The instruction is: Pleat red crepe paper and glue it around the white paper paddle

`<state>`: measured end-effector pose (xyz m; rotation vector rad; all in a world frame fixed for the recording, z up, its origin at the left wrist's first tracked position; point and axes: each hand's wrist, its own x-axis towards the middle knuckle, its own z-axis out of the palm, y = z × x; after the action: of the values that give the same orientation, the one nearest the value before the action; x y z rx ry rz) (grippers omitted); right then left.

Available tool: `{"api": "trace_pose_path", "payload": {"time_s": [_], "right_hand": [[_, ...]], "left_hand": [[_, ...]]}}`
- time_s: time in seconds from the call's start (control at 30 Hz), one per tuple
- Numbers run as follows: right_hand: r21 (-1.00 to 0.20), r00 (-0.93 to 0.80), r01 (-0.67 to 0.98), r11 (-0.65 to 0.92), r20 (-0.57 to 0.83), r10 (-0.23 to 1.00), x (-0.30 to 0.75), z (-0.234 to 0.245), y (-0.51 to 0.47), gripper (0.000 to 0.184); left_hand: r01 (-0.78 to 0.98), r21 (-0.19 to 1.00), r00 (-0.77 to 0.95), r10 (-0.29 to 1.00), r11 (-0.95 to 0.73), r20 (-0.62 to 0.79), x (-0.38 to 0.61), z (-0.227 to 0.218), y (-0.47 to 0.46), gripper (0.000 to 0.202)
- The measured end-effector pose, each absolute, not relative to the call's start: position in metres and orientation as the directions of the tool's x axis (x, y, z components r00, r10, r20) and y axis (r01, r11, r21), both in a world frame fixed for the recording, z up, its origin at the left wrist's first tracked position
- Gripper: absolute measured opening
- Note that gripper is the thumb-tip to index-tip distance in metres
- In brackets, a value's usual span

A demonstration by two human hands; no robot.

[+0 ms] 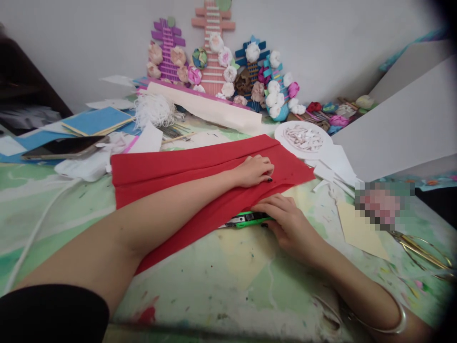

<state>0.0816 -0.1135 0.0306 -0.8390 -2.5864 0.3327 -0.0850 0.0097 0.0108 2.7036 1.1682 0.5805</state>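
Note:
A long folded sheet of red paper (pixel 178 174) lies across the paint-stained table (pixel 221 281). My left hand (pixel 254 170) rests on the red paper near its right end, fingers curled and pressed down on it. My right hand (pixel 285 221) lies just below the paper's lower edge, its fingers closed on a green utility knife (pixel 246 219) that lies along that edge.
A white plate (pixel 303 138) of paper bits stands behind the red sheet. Paper flower and ladder models (pixel 217 66) line the wall. A phone (pixel 62 147), blue sheets (pixel 96 120) and white scraps lie at left, gold scissors (pixel 424 252) at right, a white board (pixel 403 124) at far right.

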Motion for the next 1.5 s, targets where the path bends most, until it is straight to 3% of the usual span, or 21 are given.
{"api": "trace_pose_path", "payload": {"time_s": [0.6, 1.13, 1.2, 1.3, 1.4, 1.5], "right_hand": [[-0.283, -0.767, 0.489, 0.825, 0.312, 0.561, 0.085, 0.034, -0.118, 0.039], [-0.302, -0.751, 0.536, 0.788, 0.257, 0.609, 0.1, 0.037, -0.111, 0.043], [-0.314, -0.754, 0.533, 0.786, 0.245, 0.61, 0.099, 0.037, -0.111, 0.044], [-0.32, -0.759, 0.524, 0.789, 0.245, 0.603, 0.1, 0.039, -0.112, 0.047], [-0.324, -0.76, 0.518, 0.791, 0.249, 0.6, 0.1, 0.04, -0.113, 0.05], [-0.334, -0.758, 0.529, 0.78, 0.227, 0.611, 0.099, 0.041, -0.114, 0.053]], "left_hand": [[0.67, 0.263, 0.63, 0.719, -0.694, 0.294, -0.086, 0.011, 0.009, 0.01], [0.665, 0.278, 0.61, 0.719, -0.693, 0.332, -0.086, 0.009, 0.01, 0.011], [0.748, 0.212, 0.534, 0.76, -0.629, 0.371, -0.09, 0.012, 0.011, 0.011], [0.921, 0.145, 0.276, 0.87, -0.36, 0.408, -0.104, 0.02, 0.016, 0.028], [0.979, 0.181, 0.028, 0.948, -0.089, 0.316, -0.127, 0.026, 0.027, 0.054], [0.955, 0.293, -0.104, 0.982, 0.054, 0.157, -0.148, 0.027, 0.04, 0.068]]}}
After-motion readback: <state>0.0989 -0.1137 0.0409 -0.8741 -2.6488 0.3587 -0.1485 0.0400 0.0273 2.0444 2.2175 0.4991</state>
